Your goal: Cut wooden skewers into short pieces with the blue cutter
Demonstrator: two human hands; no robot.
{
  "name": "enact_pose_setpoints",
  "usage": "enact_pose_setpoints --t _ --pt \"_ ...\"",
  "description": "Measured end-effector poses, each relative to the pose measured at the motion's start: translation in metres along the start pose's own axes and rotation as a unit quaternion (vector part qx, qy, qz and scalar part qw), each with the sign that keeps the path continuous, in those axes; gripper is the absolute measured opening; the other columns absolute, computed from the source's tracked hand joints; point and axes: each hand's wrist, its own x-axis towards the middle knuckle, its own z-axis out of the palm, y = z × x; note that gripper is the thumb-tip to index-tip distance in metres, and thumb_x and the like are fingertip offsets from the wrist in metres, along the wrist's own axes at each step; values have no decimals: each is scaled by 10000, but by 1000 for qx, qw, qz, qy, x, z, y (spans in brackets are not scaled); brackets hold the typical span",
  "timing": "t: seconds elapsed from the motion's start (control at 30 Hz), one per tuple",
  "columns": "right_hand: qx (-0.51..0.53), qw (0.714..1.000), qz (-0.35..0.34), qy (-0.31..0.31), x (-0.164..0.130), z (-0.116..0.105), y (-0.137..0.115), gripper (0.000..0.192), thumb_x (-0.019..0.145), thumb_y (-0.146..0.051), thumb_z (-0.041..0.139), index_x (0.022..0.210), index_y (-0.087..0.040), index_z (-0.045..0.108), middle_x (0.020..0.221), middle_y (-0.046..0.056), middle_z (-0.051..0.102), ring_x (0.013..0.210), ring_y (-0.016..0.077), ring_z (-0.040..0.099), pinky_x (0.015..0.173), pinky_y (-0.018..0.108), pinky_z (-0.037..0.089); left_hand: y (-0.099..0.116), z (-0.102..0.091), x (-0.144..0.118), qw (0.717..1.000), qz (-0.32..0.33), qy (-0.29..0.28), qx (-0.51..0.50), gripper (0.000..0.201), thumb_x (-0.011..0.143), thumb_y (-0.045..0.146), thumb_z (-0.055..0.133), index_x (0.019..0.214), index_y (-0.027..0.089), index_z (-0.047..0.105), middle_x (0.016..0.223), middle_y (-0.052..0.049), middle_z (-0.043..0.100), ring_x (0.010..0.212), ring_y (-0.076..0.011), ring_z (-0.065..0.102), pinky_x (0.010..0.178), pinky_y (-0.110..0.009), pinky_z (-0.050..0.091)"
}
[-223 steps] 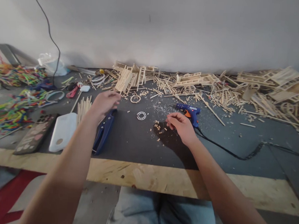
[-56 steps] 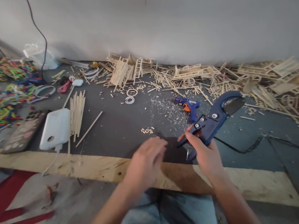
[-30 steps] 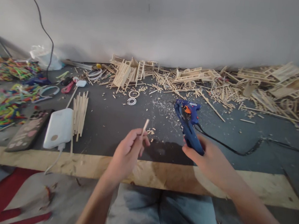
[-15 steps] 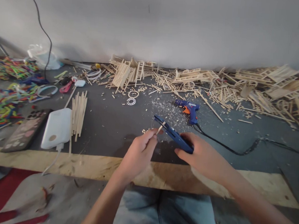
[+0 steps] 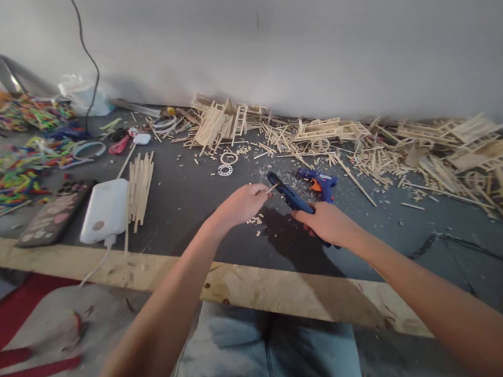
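My left hand point(image 5: 242, 204) is closed in a pinch on a short thin wooden stick point(image 5: 272, 188), its free end pointing up and right at the head of a blue hand cutter point(image 5: 291, 196). My right hand point(image 5: 330, 222) is wrapped round the cutter's handles. Whether the blades touch the stick I cannot tell. Small cut pieces of stick point(image 5: 255, 219) lie on the dark table below my left hand. Just behind my right hand lies a blue glue gun point(image 5: 325, 180) with an orange trigger.
A white power bank point(image 5: 105, 210), a phone point(image 5: 57, 214) and a bundle of wooden sticks point(image 5: 139, 188) lie on the left. Colourful pipe-cleaner-like strands point(image 5: 4, 172) are farther left. Stick-built models point(image 5: 210, 126) and scraps line the wall. Two rings point(image 5: 225, 170) lie mid-table.
Both hands have moved away from me over the table, carrying the stick and the cutter. Cut pieces once mostly behind my left hand now show. The view has shifted slightly.
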Motion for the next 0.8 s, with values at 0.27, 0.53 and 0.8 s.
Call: enact_pose_setpoints --t 0.27,0.53,0.8 --pt "15 998 64 20 3 -22 3 428 850 -548 447 611 -198 504 595 54 618 478 151 568 483 270 384 -9 10 -4 980 -51 -15 -190 232 877 343 424 912 199 602 577 42 372 429 -73 266 440 -224 187" --pt "3 999 24 20 -26 -25 -8 427 860 -591 405 734 -212 556 646 38 622 554 172 564 502 278 350 -1 46 -30 934 -45 40 -353 189 871 275 433 973 195 570 607 59 371 437 -50 270 407 -176 200" --pt "-59 996 -60 20 -57 -8 -16 228 833 -379 535 973 -217 611 883 66 684 761 216 620 623 285 380 -2 64 -47 895 -28 63 -442 187 895 332 436 961 195 543 600 62 379 442 -47 269 395 -162 195"
